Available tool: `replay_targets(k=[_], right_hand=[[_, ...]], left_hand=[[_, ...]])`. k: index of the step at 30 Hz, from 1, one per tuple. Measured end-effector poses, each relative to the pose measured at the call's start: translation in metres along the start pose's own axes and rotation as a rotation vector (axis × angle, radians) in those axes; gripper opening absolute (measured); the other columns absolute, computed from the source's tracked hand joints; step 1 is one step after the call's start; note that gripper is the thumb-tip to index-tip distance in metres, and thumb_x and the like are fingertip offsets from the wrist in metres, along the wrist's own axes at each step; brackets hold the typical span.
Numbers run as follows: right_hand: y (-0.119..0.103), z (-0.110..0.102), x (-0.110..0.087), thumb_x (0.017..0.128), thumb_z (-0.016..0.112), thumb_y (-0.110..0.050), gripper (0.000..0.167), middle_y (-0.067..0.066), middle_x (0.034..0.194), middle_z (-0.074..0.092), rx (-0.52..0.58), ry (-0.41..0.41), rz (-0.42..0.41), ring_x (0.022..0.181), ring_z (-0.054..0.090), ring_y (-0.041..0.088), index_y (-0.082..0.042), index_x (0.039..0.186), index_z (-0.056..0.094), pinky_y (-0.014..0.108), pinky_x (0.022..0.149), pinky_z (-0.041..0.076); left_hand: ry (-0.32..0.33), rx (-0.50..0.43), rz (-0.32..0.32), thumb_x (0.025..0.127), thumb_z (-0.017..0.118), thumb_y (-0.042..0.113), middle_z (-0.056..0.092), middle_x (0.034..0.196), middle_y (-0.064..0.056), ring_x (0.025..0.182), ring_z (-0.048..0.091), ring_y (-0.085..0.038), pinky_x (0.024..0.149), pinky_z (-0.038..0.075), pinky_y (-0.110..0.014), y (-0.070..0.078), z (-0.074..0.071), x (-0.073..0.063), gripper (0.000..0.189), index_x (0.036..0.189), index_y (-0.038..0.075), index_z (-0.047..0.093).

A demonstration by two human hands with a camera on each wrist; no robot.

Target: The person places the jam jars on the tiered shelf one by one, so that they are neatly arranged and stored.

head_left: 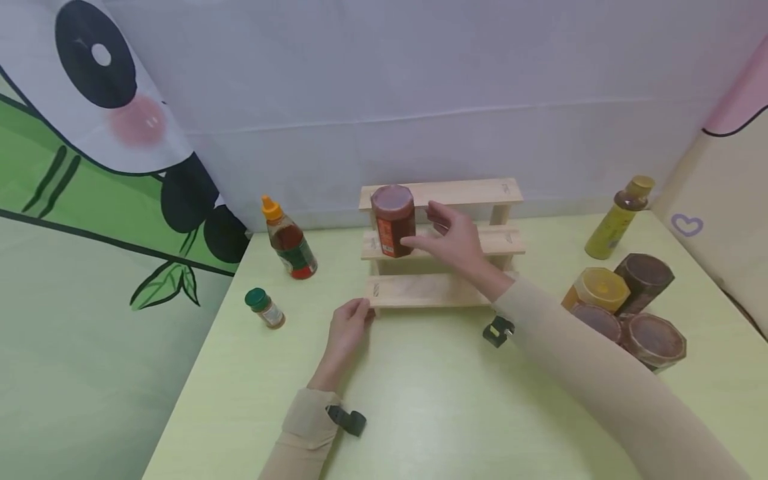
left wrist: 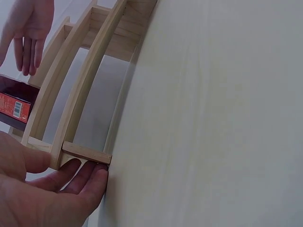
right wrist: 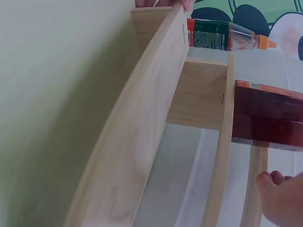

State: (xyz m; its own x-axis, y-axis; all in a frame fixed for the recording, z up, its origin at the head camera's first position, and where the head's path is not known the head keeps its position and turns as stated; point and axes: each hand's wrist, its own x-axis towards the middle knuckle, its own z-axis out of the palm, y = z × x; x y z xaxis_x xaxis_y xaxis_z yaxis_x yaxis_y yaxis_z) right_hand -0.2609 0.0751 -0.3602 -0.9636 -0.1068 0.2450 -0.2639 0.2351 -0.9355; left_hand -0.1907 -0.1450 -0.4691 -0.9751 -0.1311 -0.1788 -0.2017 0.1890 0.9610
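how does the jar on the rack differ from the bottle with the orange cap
The jar stands on the middle shelf, while the bottle stands on the table. The jar has a broad, flat top; the bottle narrows to a pointed orange cap. The jar's label is orange-red, the bottle's mostly green. Both stand upright.

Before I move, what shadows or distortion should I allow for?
Head view: faint shadow on the tabletop beside the right sleeve; left wrist view: dim, the wooden rack apparently bowed by lens distortion; right wrist view: broad soft shadow alongside the nearest board.
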Motion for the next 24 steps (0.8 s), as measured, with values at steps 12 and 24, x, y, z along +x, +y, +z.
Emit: replay_targets(k=[12, 24], right_hand=[[0.012, -0.049, -0.048, 0.073, 0.085, -0.025, 0.083, 0.015, 0.135, 0.052, -0.036, -0.004, 0.006, 0.124, 0.048, 0.024, 0.000, 0.141, 0.043, 0.031, 0.104, 0.039], [0.014, -0.077, -0.083, 0.074, 0.084, -0.030, 0.085, 0.009, 0.136, 0.051, -0.094, -0.054, 0.027, 0.126, 0.046, 0.024, -0.004, 0.143, 0.041, 0.037, 0.104, 0.039]], left_hand=[[-0.028, -0.029, 0.023, 0.103, 0.046, 0.022, 0.059, 0.121, -0.020, 0.110, 0.059, -0.029, 0.091, 0.051, -0.031, -0.003, -0.001, 0.001, 0.035, 0.119, -0.006, 0.059], [-0.024, -0.020, 0.034, 0.102, 0.046, 0.022, 0.060, 0.120, -0.019, 0.109, 0.059, -0.028, 0.091, 0.051, -0.032, -0.005, -0.002, 0.001, 0.035, 0.119, -0.006, 0.060]])
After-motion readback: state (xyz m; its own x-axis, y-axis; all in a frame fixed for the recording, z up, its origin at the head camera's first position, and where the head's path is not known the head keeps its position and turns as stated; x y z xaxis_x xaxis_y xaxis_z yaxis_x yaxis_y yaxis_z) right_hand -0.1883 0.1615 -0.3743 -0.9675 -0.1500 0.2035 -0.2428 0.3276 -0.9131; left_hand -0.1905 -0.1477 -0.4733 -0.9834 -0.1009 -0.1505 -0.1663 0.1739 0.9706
